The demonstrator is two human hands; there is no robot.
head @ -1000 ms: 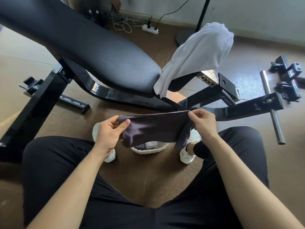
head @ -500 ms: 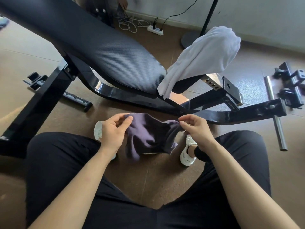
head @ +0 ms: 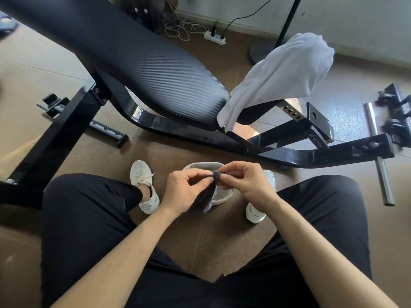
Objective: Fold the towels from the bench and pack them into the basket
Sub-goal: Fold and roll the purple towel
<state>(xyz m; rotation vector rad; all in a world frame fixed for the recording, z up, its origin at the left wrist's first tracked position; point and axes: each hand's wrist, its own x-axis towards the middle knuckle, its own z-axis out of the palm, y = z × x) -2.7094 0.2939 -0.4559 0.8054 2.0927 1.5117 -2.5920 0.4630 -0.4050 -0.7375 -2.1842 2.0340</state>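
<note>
The person sits with knees apart in black trousers, and both hands meet low between the legs, just above the floor. The left hand (head: 186, 190) and the right hand (head: 246, 183) are almost touching, thumb and forefingers of each curled in and pinching the same top edge of a dark towel (head: 205, 200). The other fingers are loosely bent. The towel is gathered narrow at that pinch and hangs down in a bunched fold under the left hand. Directly below it, on the brown floor between the two white shoes (head: 144, 187), stands a small pale basket (head: 223, 196); the cloth hangs in front of its opening, and I cannot tell whether the lower end touches the basket. Farther off, the bench (head: 144, 70) runs slantwise from the far left down toward the middle, with a black ribbed pad on a glossy black frame. A white towel (head: 278, 78) lies draped over the seat end of the bench to the right, one corner drooping beside the pad's edge, well apart from the hands. On the right, a steel bar (head: 378, 152) sticks out through the frame's foot. Against the far wall a white power strip (head: 214, 37) lies on the floor with cables tangled to its left.
</note>
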